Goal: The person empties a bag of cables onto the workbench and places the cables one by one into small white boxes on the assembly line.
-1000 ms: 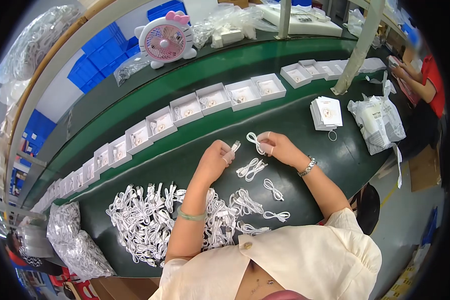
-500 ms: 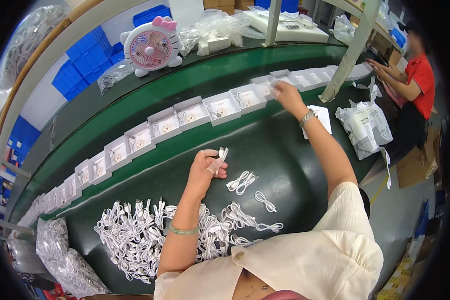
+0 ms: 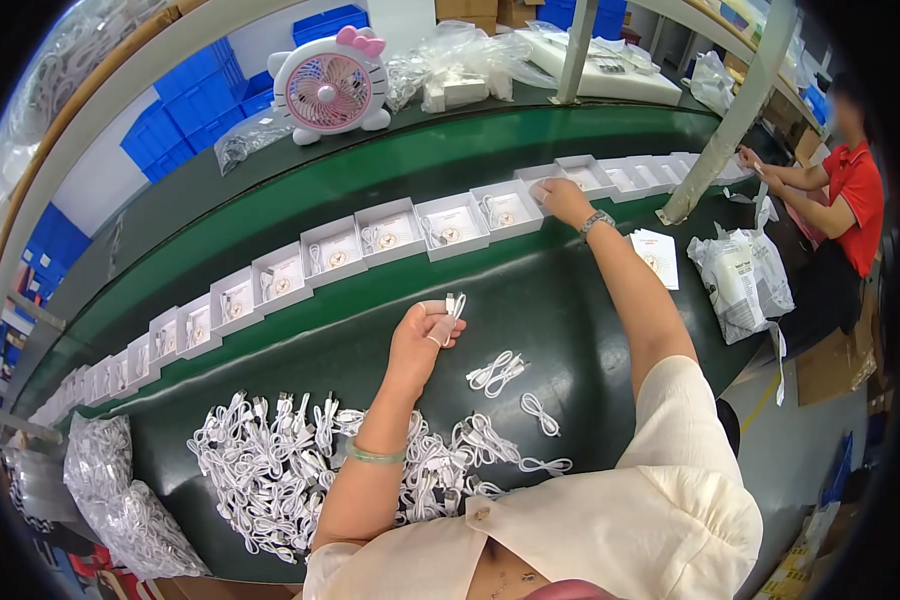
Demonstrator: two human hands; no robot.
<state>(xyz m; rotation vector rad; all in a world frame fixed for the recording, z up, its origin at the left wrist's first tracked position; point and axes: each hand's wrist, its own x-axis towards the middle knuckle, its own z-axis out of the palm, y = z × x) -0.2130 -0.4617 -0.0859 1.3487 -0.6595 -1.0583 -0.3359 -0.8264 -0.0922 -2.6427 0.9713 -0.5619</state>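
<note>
Left hand: raised over the dark table (image 3: 570, 330), palm turned partly inward, fingers curled closed on a white cable (image 3: 455, 305).
White cable: gripped at the fingertips of the left hand, its ends poking up above the fingers.
Right hand: reaching forward into an open white box (image 3: 532, 178), fingers bent and pointing down; whether they pinch anything or have let go, I cannot tell.
Open white box: directly under the right hand, in a long row of similar boxes (image 3: 333, 248) on the green belt (image 3: 440, 268); nearby ones show a coiled cable and a printed insert.
Loose coils: several (image 3: 497, 373) on the table just to the right of the left hand and nearer the body, with a single coil (image 3: 540, 414) beside them.
Cable pile: a tangled heap (image 3: 260, 470) below the left hand, spreading to both sides of the left forearm.
Printed cards: a white stack (image 3: 656, 258) near the right forearm, on its outer side.
Bag of cables: clear plastic (image 3: 130, 495), beyond the pile at the left.
Change: one second ago both hands were close together above the table, the right one holding a coil; now it is out at the boxes, while the left still grips its cable.
</note>
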